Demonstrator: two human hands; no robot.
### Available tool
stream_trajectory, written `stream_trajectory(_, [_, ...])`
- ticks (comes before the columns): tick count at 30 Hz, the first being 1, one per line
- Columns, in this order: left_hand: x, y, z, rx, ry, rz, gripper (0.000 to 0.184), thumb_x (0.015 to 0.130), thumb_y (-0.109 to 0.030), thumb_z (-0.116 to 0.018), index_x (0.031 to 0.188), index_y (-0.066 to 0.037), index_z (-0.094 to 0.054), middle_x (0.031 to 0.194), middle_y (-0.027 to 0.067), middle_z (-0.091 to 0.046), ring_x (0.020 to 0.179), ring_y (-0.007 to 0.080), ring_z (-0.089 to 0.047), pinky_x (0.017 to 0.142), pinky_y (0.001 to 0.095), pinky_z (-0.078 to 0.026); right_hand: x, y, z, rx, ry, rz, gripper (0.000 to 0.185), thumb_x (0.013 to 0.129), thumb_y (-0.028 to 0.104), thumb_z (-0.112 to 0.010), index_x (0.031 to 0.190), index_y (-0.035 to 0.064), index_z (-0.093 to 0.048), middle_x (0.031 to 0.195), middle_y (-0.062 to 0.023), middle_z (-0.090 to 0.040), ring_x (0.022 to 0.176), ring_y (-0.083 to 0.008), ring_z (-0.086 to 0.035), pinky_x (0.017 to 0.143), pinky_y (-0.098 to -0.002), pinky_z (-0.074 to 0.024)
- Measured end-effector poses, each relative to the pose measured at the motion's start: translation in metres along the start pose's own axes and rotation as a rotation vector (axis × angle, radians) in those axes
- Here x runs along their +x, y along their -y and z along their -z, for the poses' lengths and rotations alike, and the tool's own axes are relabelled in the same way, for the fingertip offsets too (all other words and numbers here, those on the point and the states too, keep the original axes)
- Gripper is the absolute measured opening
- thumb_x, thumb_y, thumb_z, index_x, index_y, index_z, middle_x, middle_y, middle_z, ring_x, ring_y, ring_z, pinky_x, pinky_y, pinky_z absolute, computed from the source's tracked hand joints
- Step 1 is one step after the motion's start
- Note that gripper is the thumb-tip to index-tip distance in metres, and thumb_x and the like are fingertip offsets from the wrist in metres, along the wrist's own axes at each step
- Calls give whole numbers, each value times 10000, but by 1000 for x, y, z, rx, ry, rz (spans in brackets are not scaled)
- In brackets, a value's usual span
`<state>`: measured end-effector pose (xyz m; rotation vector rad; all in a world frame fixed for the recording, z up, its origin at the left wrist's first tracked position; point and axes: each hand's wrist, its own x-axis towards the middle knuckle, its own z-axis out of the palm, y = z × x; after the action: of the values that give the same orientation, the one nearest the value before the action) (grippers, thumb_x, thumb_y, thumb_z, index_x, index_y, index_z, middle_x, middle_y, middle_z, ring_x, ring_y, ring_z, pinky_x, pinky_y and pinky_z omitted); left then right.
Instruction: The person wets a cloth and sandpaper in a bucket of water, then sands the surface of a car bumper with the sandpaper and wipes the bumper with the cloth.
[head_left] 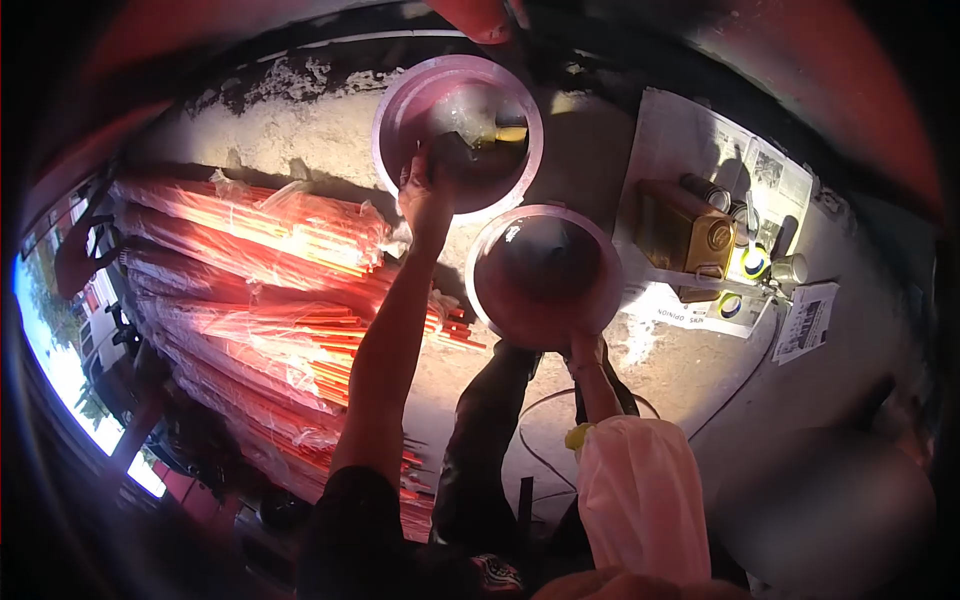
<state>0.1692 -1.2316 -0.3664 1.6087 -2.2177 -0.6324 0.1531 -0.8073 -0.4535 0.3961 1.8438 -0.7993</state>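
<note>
Left hand [425, 195]: reaches over the left rim of the far tub, fingers close together and pointing inward; whether they hold the dark patch just beside them, I cannot tell.
Right hand [587, 358]: at the person-side rim of the near tub, right of its middle; the fingers are mostly hidden, so their grip cannot be told.
Near tub [607, 275]: round, pinkish rim, dark inside, just beyond the person's legs [480, 430].
Far tub [386, 140]: beyond the near tub and a little left, with a glossy, bright area and a yellow patch [511, 133] inside.
Rods [300, 235]: red bundles in clear plastic, left of the near tub.
Cable [530, 450]: a thin loop on the floor, on the person's side of the near tub.
Tin [668, 235]: brown and boxy, right of the near tub, on newspaper [650, 150].
Small cans [754, 262]: clustered beside the tin, farther right of the near tub.
</note>
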Motion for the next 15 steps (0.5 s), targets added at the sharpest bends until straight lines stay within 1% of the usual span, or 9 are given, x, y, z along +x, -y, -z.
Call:
stream_trajectory(4, [-74,-55,76,-141,237,226,612,950,-139,-537,1485,-37,-256,1055,191,-676,943,399,-654,774,467,-515,-44,-1,-3,-179,-47,104,423,869,259,-647,1226,38,-595,1094,-142,-673,925,-232,-674,733,-358,-568])
stream_trajectory(6, [-127,-42,83,-96,144,-127,553,913,-69,-573,1424,0,-371,850,169,-631,762,372,-623,700,434,-490,-69,-6,-4,-150,10,63,428,864,275,-637,1223,46,-594,1099,-153,-672,954,-259,-667,759,-378,-556])
stream_trajectory(7, [-154,-35,94,-177,295,-115,459,882,-33,-593,1324,32,-489,837,140,-610,743,327,-605,691,419,-486,-74,-2,-6,-129,35,59,430,862,283,-632,1222,50,-594,1102,-159,-671,969,-273,-664,771,-388,-550])
stream_trajectory(8, [-178,-42,102,-184,405,-28,407,850,28,-585,1256,28,-557,852,118,-590,762,276,-593,684,387,-487,-85,-5,-5,-111,60,43,433,860,291,-626,1220,53,-594,1105,-165,-671,983,-286,-660,784,-398,-544])
stream_trajectory(9, [-195,-56,114,-438,647,495,460,827,20,-584,1285,-10,-558,926,117,-595,830,269,-602,716,390,-492,-96,-11,-5,-90,81,25,435,858,299,-621,1219,57,-594,1107,-170,-671,998,-300,-656,797,-409,-538])
stream_trajectory(10, [-220,-53,115,-433,552,57,404,831,-47,-587,1234,-33,-591,948,117,-594,890,292,-603,772,381,-495,-104,-14,1,-73,96,14,438,856,307,-616,1218,61,-594,1110,-176,-670,1012,-314,-653,810,-419,-531])
stream_trajectory(12, [-260,-53,130,-724,578,-5,336,839,-129,-588,1164,-51,-620,1009,138,-613,965,336,-604,838,408,-495,-131,-26,21,-30,109,-20,444,852,323,-605,1215,68,-594,1115,-188,-669,1041,-341,-646,835,-439,-519])
stream_trajectory(14, [-282,-76,152,10,860,-246,278,843,-153,-578,1103,-76,-640,1073,159,-624,1011,368,-601,864,437,-494,-156,-24,61,57,48,-32,449,848,339,-595,1212,76,-594,1120,-199,-669,1070,-368,-638,861,-459,-507])
stream_trajectory(15, [-290,-93,168,57,957,-300,258,852,-186,-577,1084,-106,-657,1078,179,-629,989,378,-613,847,478,-499,-189,-8,79,-141,-6,-29,468,833,374,-608,1226,119,-600,1138,-186,-669,1104,-347,-633,901,-432,-498])
